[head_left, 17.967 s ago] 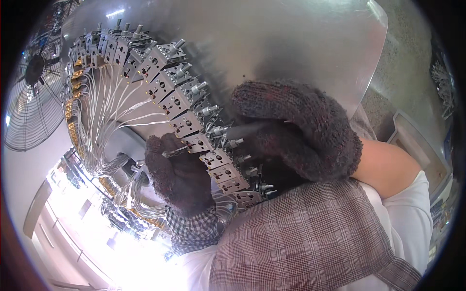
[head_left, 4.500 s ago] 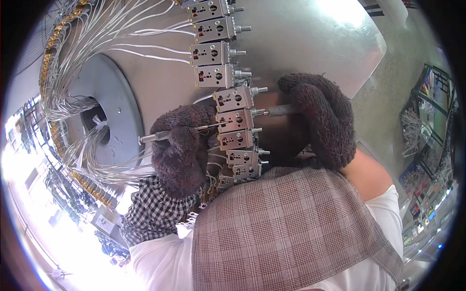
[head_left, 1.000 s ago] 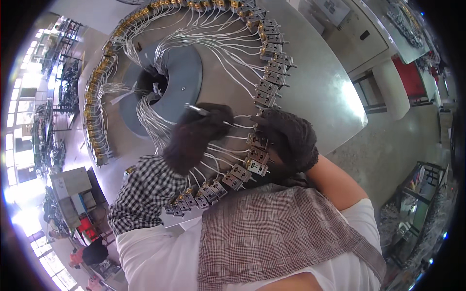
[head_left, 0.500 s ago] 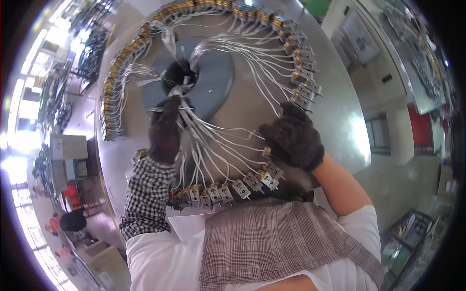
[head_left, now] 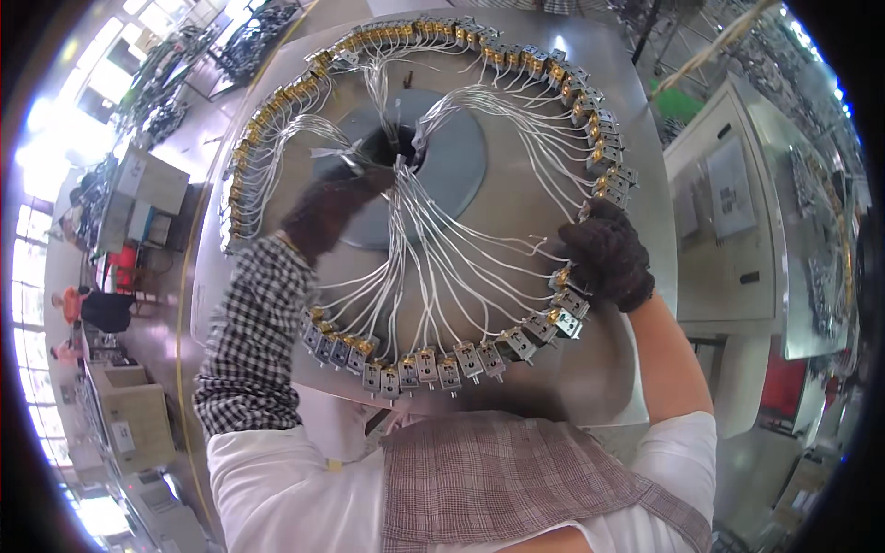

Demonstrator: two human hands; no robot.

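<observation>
- The left hand wears a dark brown knitted glove, thick and fuzzy, blurred in the picture.
- The right hand wears the same kind of glove, its coarse knit clearly showing.
- A black-and-white checked sleeve cover runs over the left forearm to a gathered cuff.
- The right forearm is bare below a short white sleeve.
- A white shirt lies under a brown-and-white plaid apron.

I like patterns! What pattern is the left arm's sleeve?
Black-and-white checks on the left sleeve, seen in the head view.

Gloved hands, wired connector ring, perhaps gripped
</observation>
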